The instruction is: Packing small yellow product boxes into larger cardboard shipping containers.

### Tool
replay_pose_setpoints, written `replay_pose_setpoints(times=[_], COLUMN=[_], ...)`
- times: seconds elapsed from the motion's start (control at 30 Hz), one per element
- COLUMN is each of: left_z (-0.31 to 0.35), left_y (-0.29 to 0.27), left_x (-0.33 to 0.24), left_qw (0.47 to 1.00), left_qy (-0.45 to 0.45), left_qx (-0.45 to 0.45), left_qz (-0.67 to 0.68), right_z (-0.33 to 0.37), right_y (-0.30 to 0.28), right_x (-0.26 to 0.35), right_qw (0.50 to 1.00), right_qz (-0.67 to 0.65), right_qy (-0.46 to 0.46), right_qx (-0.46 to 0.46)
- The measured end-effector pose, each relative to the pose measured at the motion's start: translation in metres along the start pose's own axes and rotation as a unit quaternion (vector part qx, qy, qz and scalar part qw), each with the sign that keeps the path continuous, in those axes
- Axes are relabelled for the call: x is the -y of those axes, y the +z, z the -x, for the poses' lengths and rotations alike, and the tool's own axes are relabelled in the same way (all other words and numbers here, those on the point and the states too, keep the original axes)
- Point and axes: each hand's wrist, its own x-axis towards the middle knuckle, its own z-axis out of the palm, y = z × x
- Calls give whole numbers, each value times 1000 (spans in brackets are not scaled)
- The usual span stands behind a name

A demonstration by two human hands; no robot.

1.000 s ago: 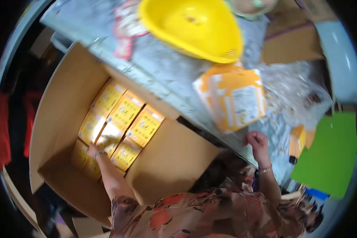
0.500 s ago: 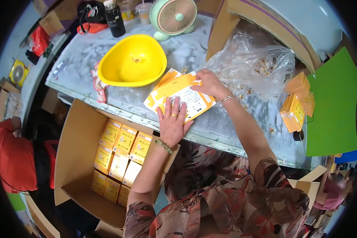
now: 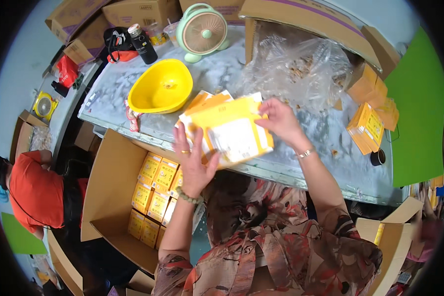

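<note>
A flat, unfolded yellow-and-white carton [image 3: 234, 129] is held up, tilted, over the near edge of the table. My right hand [image 3: 283, 123] pinches its right edge between thumb and fingers. At its left edge is my left hand [image 3: 192, 160], fingers spread, the thumb close to or touching the carton's lower left corner. Behind it, more flat yellow-and-white cartons [image 3: 202, 100] lie on the table, partly covered. To my left, an open cardboard box [image 3: 108, 172] stands below the table edge with several small yellow boxes [image 3: 158, 204] stacked in rows inside.
A yellow plastic basin [image 3: 158, 89], a green fan [image 3: 204, 34] and a black bottle [image 3: 143, 47] stand on the marbled table [image 3: 301, 148]. A plastic bag [image 3: 301, 74] spills from a box. Yellow cartons [image 3: 367, 126] sit at right. A person in red [image 3: 34, 187] is at left.
The top flat carton has come up off the table in my right hand. My left hand has gone from lying flat on it to its left edge. The whole view has shifted.
</note>
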Motion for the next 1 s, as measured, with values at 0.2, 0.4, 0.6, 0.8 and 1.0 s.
replay_pose_setpoints(times=[0.2,0.4,0.6,0.8,1.0], left_z=[25,65,66,52,93], left_y=[2,18,29,39,67], left_x=[-50,-80,-81,-98,-89], left_qw=[951,957,868,912,882], left_qy=[-68,-64,55,-178,-217], left_qx=[274,262,478,167,120], left_qz=[125,103,120,329,400], right_z=[117,194,188,152,193], right_y=[-8,-24,-29,-39,1], right_x=[-15,-28,-21,-1,-20], right_qw=[977,917,955,934,989], right_qz=[-133,-235,-114,173,17], right_qy=[135,249,158,-145,39], right_qx=[100,205,225,-275,-139])
